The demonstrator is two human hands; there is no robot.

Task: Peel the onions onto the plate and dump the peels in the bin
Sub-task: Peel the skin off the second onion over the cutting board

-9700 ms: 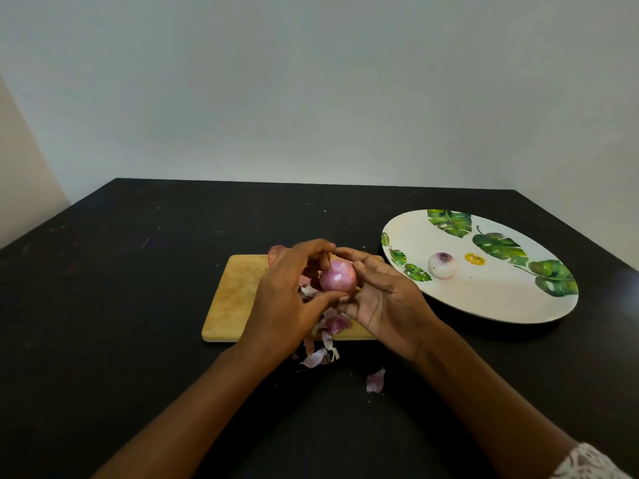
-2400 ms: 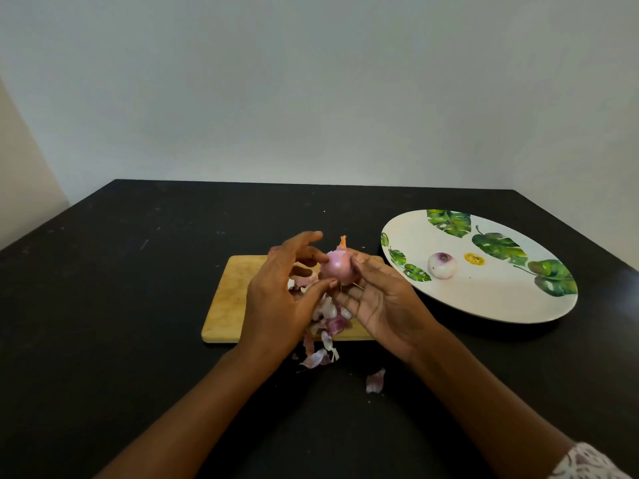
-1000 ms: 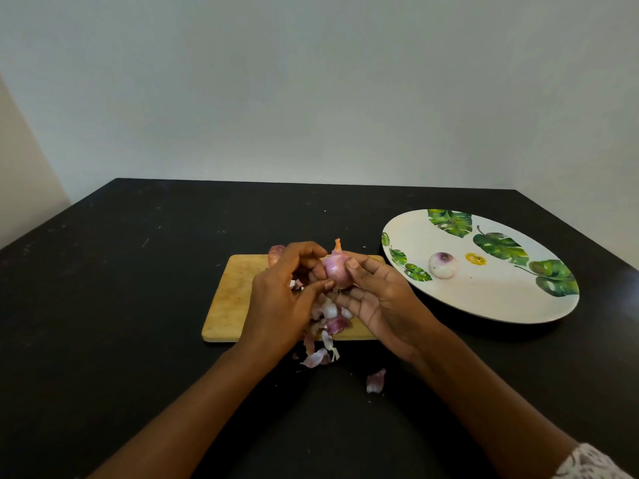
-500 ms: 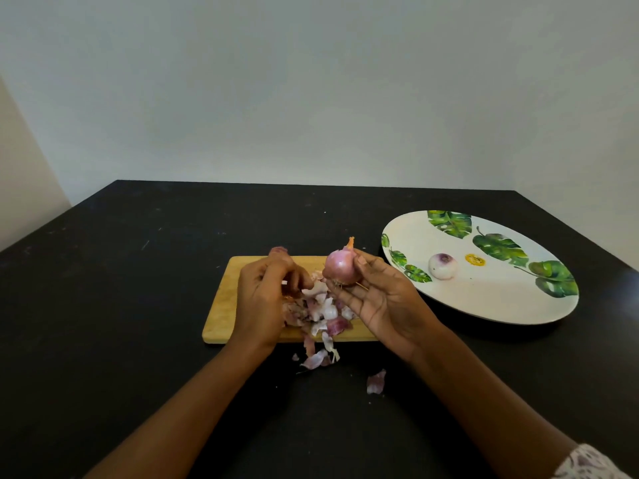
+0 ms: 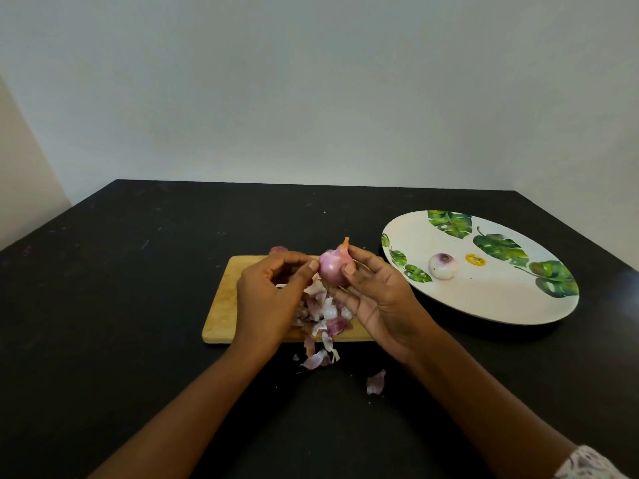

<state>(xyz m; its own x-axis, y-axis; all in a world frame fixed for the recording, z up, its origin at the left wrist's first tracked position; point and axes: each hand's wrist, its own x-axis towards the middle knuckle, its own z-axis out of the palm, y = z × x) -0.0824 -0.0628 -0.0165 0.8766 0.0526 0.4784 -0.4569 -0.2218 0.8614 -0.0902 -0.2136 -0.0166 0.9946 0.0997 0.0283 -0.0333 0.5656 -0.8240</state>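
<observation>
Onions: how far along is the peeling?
Done: one peeled onion sits on the plate. In hand: the right hand holds a second onion, left hand fingertips at its skin. Left: finishing it, a third onion at the board's far edge, and the peels heaped on board and table; no bin shows.

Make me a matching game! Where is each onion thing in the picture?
Things:
1. white peeled onion
2. pink onion
3. pile of peels
4. lone peel

Places:
A. on the black table
B. in the right hand
C. on the cutting board
D. on the plate

Pairs: 1-D, 2-B, 3-C, 4-A.
</observation>
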